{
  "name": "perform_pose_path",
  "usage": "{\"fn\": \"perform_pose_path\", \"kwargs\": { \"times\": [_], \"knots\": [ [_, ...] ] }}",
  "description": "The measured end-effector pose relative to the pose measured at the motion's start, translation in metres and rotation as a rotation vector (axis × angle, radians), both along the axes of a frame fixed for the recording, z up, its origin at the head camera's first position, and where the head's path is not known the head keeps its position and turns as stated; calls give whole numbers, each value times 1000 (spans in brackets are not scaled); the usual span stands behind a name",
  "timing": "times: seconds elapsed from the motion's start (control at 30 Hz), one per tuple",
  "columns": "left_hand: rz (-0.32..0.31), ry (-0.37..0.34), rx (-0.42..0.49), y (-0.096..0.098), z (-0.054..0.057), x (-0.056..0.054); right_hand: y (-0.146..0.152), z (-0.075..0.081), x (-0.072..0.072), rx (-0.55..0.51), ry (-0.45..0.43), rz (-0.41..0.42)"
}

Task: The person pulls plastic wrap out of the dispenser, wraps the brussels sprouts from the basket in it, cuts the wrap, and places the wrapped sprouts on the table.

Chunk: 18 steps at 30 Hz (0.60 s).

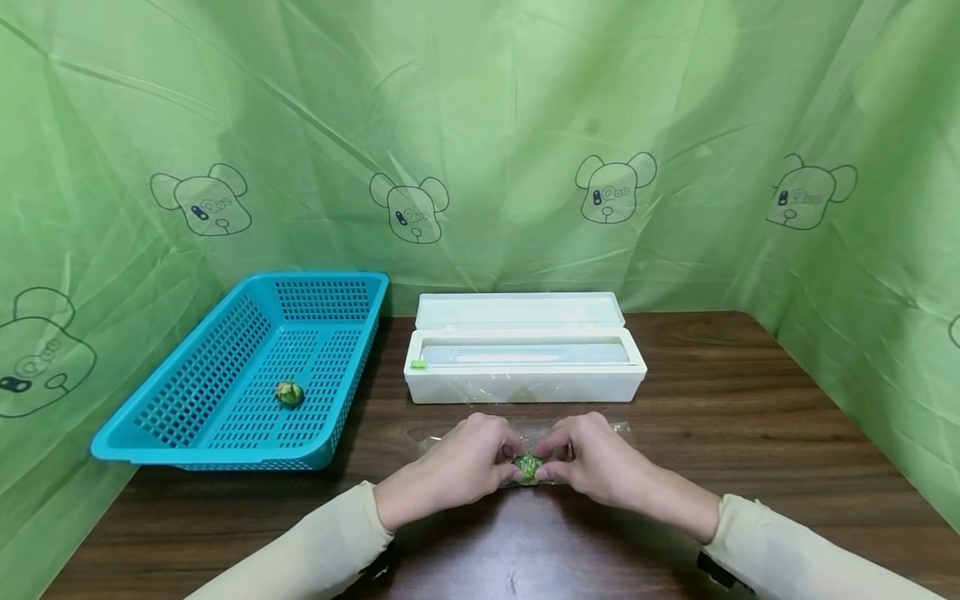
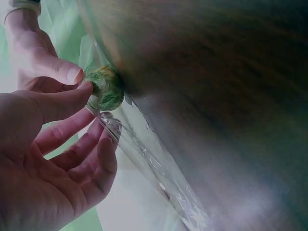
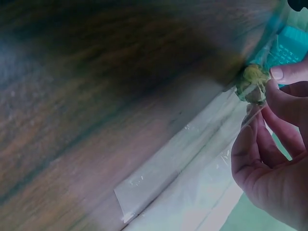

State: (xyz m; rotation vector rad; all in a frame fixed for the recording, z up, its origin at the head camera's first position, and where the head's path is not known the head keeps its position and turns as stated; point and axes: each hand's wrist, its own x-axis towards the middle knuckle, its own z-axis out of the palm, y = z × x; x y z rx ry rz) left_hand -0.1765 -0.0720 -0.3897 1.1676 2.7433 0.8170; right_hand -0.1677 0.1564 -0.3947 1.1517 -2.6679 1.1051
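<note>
Brussels sprout (image 1: 528,468) lies bundled in clear cling film (image 3: 156,187) on the desk (image 1: 720,392), just off the midpoint of the dispenser box's (image 1: 525,388) front edge. Left hand (image 1: 467,460) and right hand (image 1: 602,460) each pinch film against its sides, fingers curled. Risks, judged: uneven pull could tear thin film; a slackened thumb could let the round sprout roll; film clinging to itself or to fingertips could leave gaps.
</note>
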Motion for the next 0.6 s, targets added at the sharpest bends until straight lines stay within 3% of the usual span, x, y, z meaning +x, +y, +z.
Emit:
{"fn": "perform_pose_path", "kwargs": {
  "times": [0.33, 0.47, 0.6],
  "knots": [
    [26, 2, -42, -3, 0, -1, -1, -4, -7, 7, 4, -4],
    [57, 31, -49, -6, 4, 4, -1, -3, -11, 23, -31, 6],
    [49, 29, -17, -5, 6, 11, 0, 0, -16, 57, -56, 8]
  ]
}}
